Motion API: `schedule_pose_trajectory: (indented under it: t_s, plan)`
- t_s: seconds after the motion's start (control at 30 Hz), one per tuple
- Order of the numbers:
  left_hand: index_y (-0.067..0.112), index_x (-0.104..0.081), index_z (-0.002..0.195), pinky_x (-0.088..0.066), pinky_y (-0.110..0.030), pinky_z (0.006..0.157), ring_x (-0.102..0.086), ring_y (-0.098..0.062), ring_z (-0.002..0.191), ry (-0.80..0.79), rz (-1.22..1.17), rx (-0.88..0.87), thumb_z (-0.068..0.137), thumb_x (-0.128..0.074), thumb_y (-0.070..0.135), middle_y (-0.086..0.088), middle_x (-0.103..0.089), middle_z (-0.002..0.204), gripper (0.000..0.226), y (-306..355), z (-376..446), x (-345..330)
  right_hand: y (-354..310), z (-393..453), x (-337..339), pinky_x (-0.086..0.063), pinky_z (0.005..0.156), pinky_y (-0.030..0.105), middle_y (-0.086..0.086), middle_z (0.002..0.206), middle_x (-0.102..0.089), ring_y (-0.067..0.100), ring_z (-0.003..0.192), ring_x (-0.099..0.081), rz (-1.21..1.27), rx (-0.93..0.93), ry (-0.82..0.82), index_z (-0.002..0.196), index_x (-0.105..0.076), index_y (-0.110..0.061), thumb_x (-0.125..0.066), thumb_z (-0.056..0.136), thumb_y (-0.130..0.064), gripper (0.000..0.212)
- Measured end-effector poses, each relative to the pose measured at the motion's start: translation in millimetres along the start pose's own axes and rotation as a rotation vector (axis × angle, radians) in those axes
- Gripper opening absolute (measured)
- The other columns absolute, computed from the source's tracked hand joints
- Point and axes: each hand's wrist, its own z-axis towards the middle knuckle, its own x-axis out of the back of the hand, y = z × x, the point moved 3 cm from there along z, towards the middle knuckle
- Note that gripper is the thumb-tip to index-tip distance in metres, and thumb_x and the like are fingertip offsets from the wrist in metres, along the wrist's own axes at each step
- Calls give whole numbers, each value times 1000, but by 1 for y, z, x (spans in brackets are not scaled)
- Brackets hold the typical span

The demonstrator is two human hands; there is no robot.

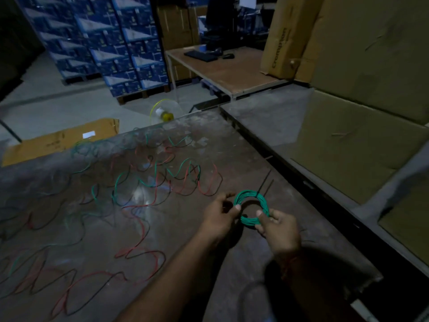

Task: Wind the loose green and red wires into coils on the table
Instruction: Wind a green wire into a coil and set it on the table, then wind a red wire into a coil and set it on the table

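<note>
A round coil of green wire (249,198) hangs just above the dark table (232,147), held between both hands. My left hand (221,217) pinches its left side with thumb and fingers. My right hand (278,228) pinches its lower right part. Two thin dark strands stick up from the coil's top. Loose red wires (139,242) and loose green wires (120,180) lie tangled in wavy loops across the left and middle of the table.
Large cardboard boxes (359,147) stand to the right beyond the table edge. A wooden desk (232,70) with a keyboard stands behind. Blue cartons are stacked at the back left. A flat cardboard box (58,140) and a clear bag with a yellow item (166,113) lie past the far edge.
</note>
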Motion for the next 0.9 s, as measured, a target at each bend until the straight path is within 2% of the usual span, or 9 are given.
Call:
schedule_pose_trajectory:
  t_s: [0.1, 0.2, 0.3, 0.37, 0.47, 0.53, 0.67, 0.8, 0.9]
  plan:
    - [23, -61, 130, -55, -45, 94, -67, -15, 106, 9, 206, -103, 79, -65, 26, 3, -70, 116, 51, 1, 20, -10, -5, 20, -1, -60, 71, 34, 2, 74, -74, 17, 69, -75, -64, -31, 76, 86, -61, -22, -72, 92, -14, 15]
    - [19, -62, 131, -50, -36, 100, -62, -17, 114, -5, 486, -152, 77, -69, 30, 0, -66, 125, 56, 3, 36, -19, -5, 35, -6, -62, 75, 41, 3, 66, -73, 21, 67, -76, -175, -77, 121, 76, -58, -16, -71, 90, -28, 22]
    - [16, -63, 128, -46, -24, 95, -60, -18, 110, -1, 618, -192, 83, -73, 17, -2, -63, 122, 46, 5, 44, -23, -12, 42, -11, -53, 73, 30, 12, 88, -74, 32, 89, -73, -643, 13, 90, 94, -66, -8, -59, 90, -54, 47]
    - [15, -63, 126, -48, -27, 94, -61, -20, 109, -7, 639, -210, 83, -73, 13, -3, -62, 120, 45, 1, 49, -22, -19, 41, -11, -48, 75, 33, 14, 103, -71, 33, 100, -68, -960, 87, 33, 103, -65, -7, -52, 96, -56, 51]
    - [16, -61, 131, -49, -32, 99, -60, -19, 113, -10, 641, -232, 83, -72, 10, -3, -61, 124, 49, -1, 49, -17, -21, 42, -5, -50, 78, 33, 12, 107, -70, 31, 102, -67, -1129, 150, -36, 106, -63, -10, -46, 99, -58, 51]
    - [17, -61, 129, -48, -28, 99, -59, -16, 112, 29, 622, -259, 83, -72, 8, -1, -60, 122, 49, -2, 46, -12, -20, 43, 5, -48, 76, 32, 10, 104, -71, 29, 99, -67, -1126, 214, 0, 106, -62, -12, -47, 101, -51, 43]
    - [15, -66, 124, -36, 0, 88, -58, -11, 108, 97, 570, -263, 85, -71, 4, 6, -54, 115, 40, -8, 30, 6, -24, 43, 21, -52, 72, 35, 13, 95, -72, 33, 92, -69, -1025, 292, 55, 102, -63, -11, -56, 98, -39, 29]
    - [20, -69, 119, -38, -8, 92, -56, -8, 110, 129, 614, -267, 90, -69, 15, 6, -55, 119, 30, -12, 1, 31, -28, 26, 2, -54, 74, 34, 12, 97, -75, 33, 94, -70, -921, 426, -42, 114, -65, -15, -62, 93, -35, 30]
    - [22, -70, 117, -43, -12, 93, -55, -5, 111, 196, 641, -268, 90, -67, 20, 6, -55, 120, 27, -16, -28, 59, -24, 5, -33, -52, 73, 31, 8, 93, -75, 31, 93, -70, -897, 520, -204, 110, -68, -18, -63, 91, -37, 28]
